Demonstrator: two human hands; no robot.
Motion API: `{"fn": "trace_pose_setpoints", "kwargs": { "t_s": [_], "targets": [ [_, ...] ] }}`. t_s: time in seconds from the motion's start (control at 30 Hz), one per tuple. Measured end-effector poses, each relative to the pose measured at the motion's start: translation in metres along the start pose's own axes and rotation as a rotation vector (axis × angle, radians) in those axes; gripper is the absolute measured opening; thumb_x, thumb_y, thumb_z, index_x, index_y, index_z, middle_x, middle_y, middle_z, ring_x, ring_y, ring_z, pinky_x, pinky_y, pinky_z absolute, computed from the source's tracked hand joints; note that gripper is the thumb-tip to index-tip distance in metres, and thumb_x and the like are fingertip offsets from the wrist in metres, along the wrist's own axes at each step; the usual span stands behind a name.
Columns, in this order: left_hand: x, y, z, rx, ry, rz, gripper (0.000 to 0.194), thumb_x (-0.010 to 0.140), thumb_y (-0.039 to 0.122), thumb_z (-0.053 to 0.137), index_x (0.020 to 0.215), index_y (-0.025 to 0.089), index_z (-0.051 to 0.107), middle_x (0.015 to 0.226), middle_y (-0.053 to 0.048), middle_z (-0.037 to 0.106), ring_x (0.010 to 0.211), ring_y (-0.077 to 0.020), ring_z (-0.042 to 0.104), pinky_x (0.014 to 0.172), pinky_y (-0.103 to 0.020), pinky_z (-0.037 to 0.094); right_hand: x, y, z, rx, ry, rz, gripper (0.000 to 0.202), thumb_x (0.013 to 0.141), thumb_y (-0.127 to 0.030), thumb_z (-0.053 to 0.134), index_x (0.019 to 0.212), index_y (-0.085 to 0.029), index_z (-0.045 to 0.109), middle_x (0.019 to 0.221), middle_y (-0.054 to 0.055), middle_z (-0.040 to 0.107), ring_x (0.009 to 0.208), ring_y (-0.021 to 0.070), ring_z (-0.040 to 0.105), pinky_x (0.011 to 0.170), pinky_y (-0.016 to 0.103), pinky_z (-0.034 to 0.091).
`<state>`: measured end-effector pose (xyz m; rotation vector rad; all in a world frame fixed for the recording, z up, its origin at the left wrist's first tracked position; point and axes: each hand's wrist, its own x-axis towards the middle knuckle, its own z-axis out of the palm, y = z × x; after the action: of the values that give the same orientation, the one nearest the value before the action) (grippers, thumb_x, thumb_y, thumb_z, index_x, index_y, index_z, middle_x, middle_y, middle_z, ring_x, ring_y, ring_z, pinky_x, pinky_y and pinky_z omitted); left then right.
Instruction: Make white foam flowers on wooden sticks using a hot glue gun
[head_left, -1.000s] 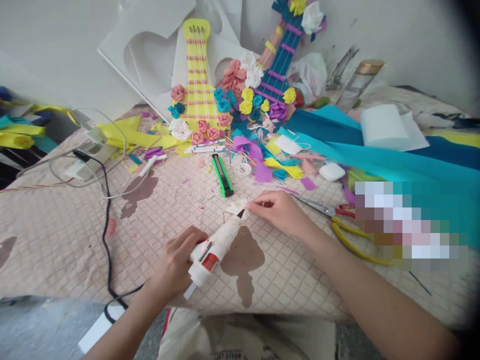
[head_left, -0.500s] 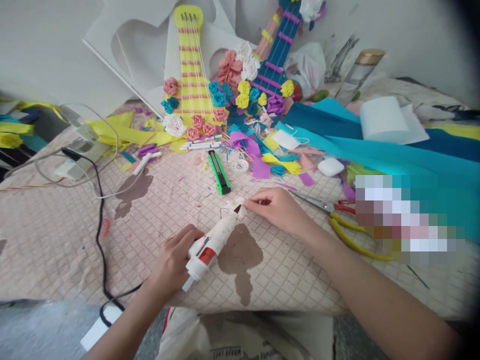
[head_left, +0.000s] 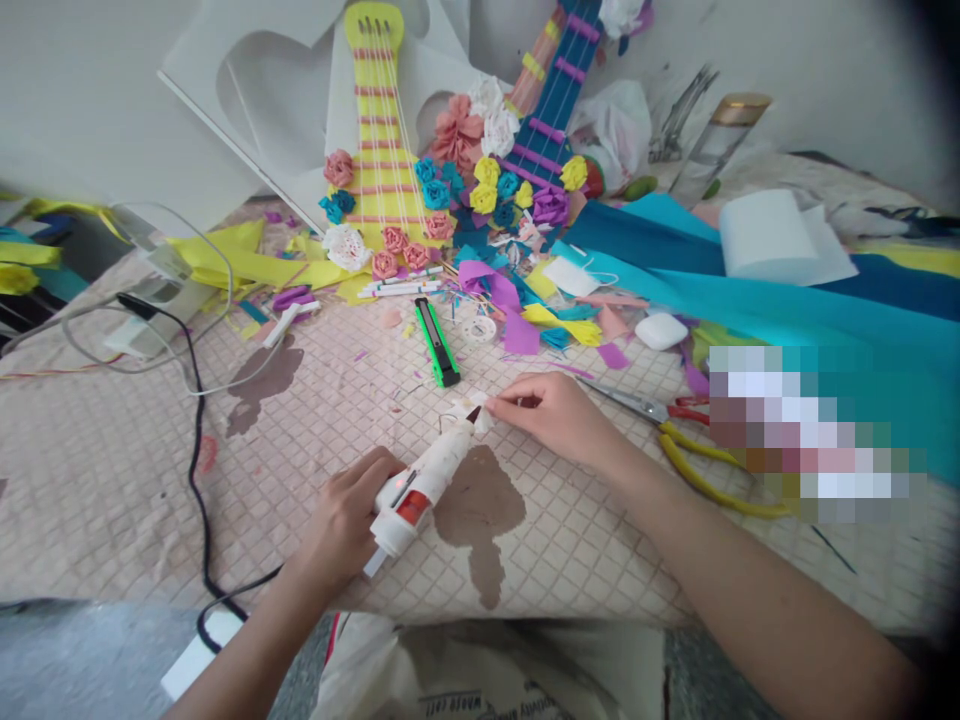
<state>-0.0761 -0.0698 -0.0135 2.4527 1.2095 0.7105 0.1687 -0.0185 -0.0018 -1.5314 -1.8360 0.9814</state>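
Observation:
A white glue gun lies tilted in my left hand, whose fingers are wrapped round its handle. Its dark nozzle points up and right, and a glue stick pokes out of its rear end. My right hand is closed in a pinch on a small white piece of paper right at the nozzle. Whether the tip touches the paper cannot be made out. A green box cutter lies on the table just beyond. Scissors with red and yellow handles are to the right of my right hand.
Behind stand a yellow paper guitar and a blue one, both with paper flowers. Paper scraps litter the table's middle. A black cord runs down the left side. At right are blue paper sheets and a white roll.
The view has shifted very slightly. Both hands, the glue gun and the white paper piece keep practically the same positions.

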Motion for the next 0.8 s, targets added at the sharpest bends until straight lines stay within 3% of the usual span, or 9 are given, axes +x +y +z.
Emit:
{"fn": "trace_pose_setpoints", "kwargs": {
  "t_s": [0.47,0.8],
  "targets": [
    [0.0016,0.0023,-0.0010,0.005,0.018,0.033,0.007,0.081,0.017,0.046,0.074,0.017,0.048,0.064,0.001,0.049,0.050,-0.0091,0.047,0.047,-0.020,0.037,0.0000,-0.0019,-0.0022,-0.006,-0.012,0.021,0.026,0.078,-0.036,0.057,0.063,-0.016,0.066,0.064,0.001,0.062,0.058,0.0107,0.050,0.054,0.024,0.034],
    [-0.0032,-0.0033,0.0037,0.001,0.028,0.016,0.007,0.081,0.016,0.048,0.087,0.016,0.051,0.070,0.000,0.053,0.057,-0.0105,0.051,0.051,-0.021,0.040,0.0001,-0.0028,-0.0021,-0.015,-0.007,0.014,0.026,0.078,-0.034,0.057,0.063,-0.016,0.066,0.064,0.000,0.062,0.057,0.0101,0.049,0.053,0.024,0.034]
  ]
}}
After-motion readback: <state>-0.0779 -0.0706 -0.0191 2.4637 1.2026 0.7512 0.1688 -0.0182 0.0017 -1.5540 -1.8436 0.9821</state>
